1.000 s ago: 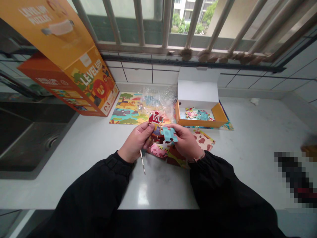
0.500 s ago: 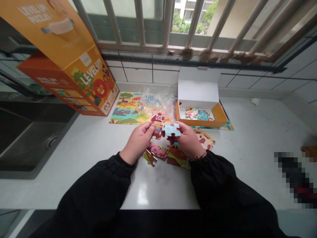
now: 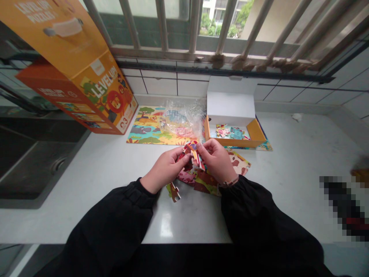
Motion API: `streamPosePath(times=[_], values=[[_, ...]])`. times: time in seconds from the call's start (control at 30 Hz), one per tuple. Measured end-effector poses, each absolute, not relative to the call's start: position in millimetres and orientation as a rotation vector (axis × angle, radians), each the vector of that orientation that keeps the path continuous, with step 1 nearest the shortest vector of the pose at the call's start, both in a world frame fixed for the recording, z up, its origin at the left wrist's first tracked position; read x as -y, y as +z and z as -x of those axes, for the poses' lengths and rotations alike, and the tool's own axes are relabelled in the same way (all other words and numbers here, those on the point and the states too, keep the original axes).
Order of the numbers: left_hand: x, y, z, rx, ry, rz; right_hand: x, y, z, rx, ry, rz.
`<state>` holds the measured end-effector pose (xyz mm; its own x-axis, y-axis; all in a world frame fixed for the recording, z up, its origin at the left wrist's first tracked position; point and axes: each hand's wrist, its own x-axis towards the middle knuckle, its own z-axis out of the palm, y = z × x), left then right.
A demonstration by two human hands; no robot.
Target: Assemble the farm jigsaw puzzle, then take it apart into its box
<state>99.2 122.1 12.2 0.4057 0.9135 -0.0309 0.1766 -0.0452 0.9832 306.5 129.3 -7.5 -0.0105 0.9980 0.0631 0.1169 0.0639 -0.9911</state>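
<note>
From the head camera, the person stood at a white countertop [image 3: 259,204] with both hands close together just in front of the tray. The left hand [image 3: 164,167] was curled, its fingers closed around a red jigsaw piece [image 3: 186,156]. The right hand [image 3: 216,159] pinched a red-and-white piece [image 3: 197,159] between thumb and fingers, tilted almost edge-on to the camera. The two pieces were touching or nearly so, though the fingers hid where they met, and I could not tell whether they were interlocked.

Both pieces lay above a loose heap of printed jigsaw pieces [image 3: 204,184] on the counter, with a single piece [image 3: 174,191] apart at the near edge. They looked like light, stiff pressed card, likely to hold their shape but with tabs that could bend if forced, so the flat faces near the edges seemed the best place to pinch.

Beyond the hands lay a savanna-print puzzle sheet [image 3: 150,130] under a crumpled clear plastic bag [image 3: 181,119], and an open orange-edged box [image 3: 230,142] held more pieces. A tall orange "LEVEL UP!" puzzle box [image 3: 100,92] leaned at the left, beside a steel sink [image 3: 37,161].
</note>
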Motion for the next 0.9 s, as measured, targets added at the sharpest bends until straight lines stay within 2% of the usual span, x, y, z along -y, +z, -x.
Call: streamPosePath(times=[0.4, 0.7, 0.9], values=[[-123, 9, -100, -1.035, 0.788, -1.154, -125, -2, -303, 1.411, 1.352, 1.181], [-121, 12, -98, -0.917, 0.716, -1.219, -128, 2, -305, 1.226, 1.300, 1.104], [-122, 16, -97, -0.821, 0.727, -1.315, -127, 4, -302, 0.993, 1.616, 1.021]])
